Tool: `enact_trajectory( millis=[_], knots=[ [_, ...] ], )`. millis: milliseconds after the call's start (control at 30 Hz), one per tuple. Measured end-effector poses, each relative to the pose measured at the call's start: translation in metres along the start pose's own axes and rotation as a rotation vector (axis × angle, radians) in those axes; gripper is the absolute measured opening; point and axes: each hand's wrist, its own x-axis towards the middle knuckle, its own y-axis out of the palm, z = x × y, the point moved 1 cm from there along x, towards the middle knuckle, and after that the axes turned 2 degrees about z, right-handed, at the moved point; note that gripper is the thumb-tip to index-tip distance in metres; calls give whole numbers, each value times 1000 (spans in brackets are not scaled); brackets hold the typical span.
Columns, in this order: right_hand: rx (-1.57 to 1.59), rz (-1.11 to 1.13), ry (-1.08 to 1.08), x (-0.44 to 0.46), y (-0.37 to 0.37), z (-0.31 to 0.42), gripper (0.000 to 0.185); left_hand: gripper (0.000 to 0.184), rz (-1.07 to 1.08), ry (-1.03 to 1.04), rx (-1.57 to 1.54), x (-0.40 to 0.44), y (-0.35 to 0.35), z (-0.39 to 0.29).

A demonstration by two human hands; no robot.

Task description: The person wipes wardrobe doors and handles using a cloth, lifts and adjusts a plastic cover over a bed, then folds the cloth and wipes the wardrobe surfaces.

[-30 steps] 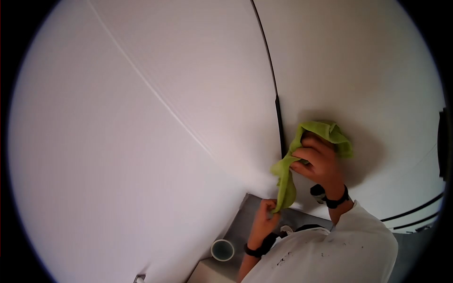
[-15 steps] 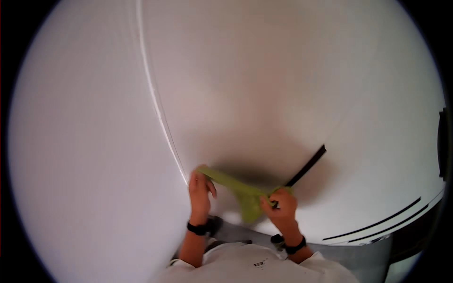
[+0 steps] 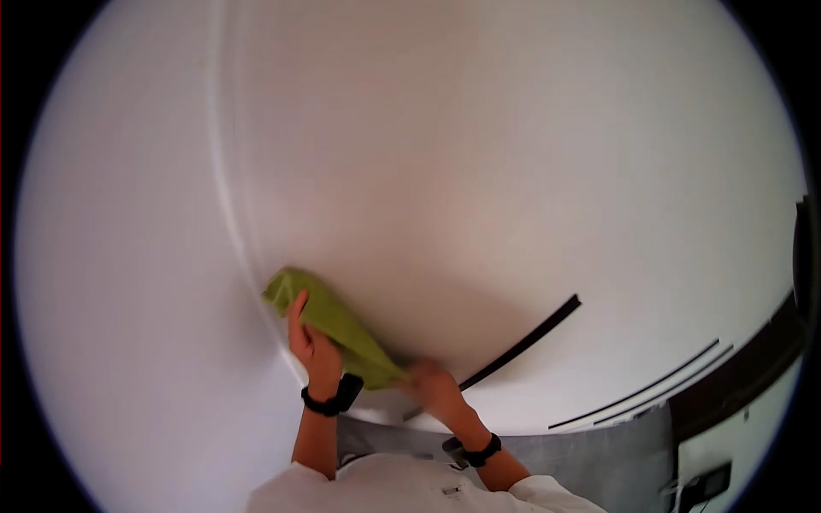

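A green cloth (image 3: pixel 346 329) is stretched slantwise between my two hands, close to a pale surface. My left hand (image 3: pixel 318 355) is at its wider upper-left end, one finger lying straight along the cloth and the other fingers partly hidden. At the narrow lower-right end, the cloth tapers into my right hand (image 3: pixel 436 392), which is closed on it and smeared by motion. A black strip (image 3: pixel 526 342) runs up and to the right from behind my right hand. Each wrist has a dark band.
A pale ridge or seam (image 3: pixel 224 192) curves down the left part of the surface. Thin black lines (image 3: pixel 637 389) run near the lower-right edge, beside a dark brown strip (image 3: pixel 727 372). Grey flooring (image 3: pixel 599 462) shows below, with a dark device (image 3: pixel 706 486) at lower right.
Both hands have moved left with the cloth, and the left one is now further up the surface. The cloth shows broader and more spread. The view has shifted slightly.
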Motion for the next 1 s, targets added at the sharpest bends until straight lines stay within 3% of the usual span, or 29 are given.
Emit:
enact_trajectory(
  millis=[33, 100, 167, 267, 300, 400, 533, 667, 867, 1000],
  knots=[
    [-147, 107, 17, -4, -5, 1, 29, 37, -8, 43, 10, -1, 3, 2],
    [-98, -5, 72, -19, -35, -4, 33, 38, 68, -5, 5, -1, 23, -18],
    [85, -146, 40, -33, -79, -17, 32, 38, -9, -3, 21, -4, 49, -41],
    [172, -391, 12, -57, -157, -12, 19, 37, 111, 16, -147, -5, 90, -98],
    [130, -463, -13, -28, -123, 14, 17, 37, 140, -24, -178, 27, 62, -70],
    [220, -577, -75, -47, -138, 4, 18, 45, 366, 435, 411, 22, 103, -100],
    [223, -637, -61, -76, -138, -25, 20, 52, 472, 592, 474, 1, 171, -137],
    [302, -751, 31, -96, -139, -49, 19, 60, 652, 606, 452, -21, 206, -147],
    [291, -792, -12, -136, -187, -70, 17, 65, 555, 501, 538, -75, 255, -182],
    [317, -837, 38, -156, -212, -92, 20, 66, 555, 553, 553, -104, 292, -198]
  ],
)
